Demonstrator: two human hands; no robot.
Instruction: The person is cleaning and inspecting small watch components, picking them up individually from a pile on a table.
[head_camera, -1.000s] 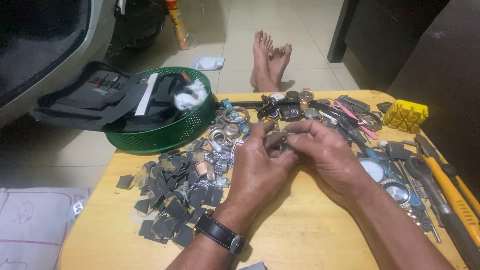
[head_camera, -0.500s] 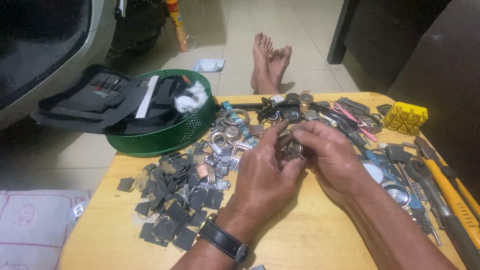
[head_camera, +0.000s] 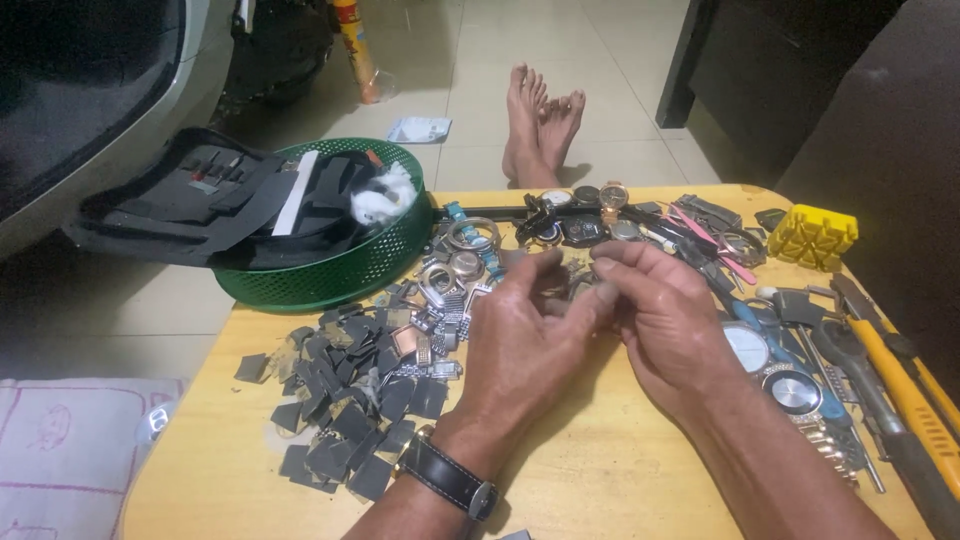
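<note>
Far left on the wooden worktop (head_camera: 600, 480), a green basket (head_camera: 340, 270) carries a black tool pouch (head_camera: 180, 195) and overhangs the edge. Beside it lies a heap of dark flat pieces (head_camera: 340, 400), then a cluster of metal watch cases (head_camera: 455, 270). At centre, the left hand (head_camera: 520, 340), black strap on its wrist, and the right hand (head_camera: 665, 310) meet, fingertips pinched together on a small grey watch part (head_camera: 580, 288), held just above the worktop; detail blurred. Further right: two watches (head_camera: 780, 375) lying face up, a yellow block (head_camera: 812, 236), and a yellow-handled tool (head_camera: 905, 385) at the edge.
</note>
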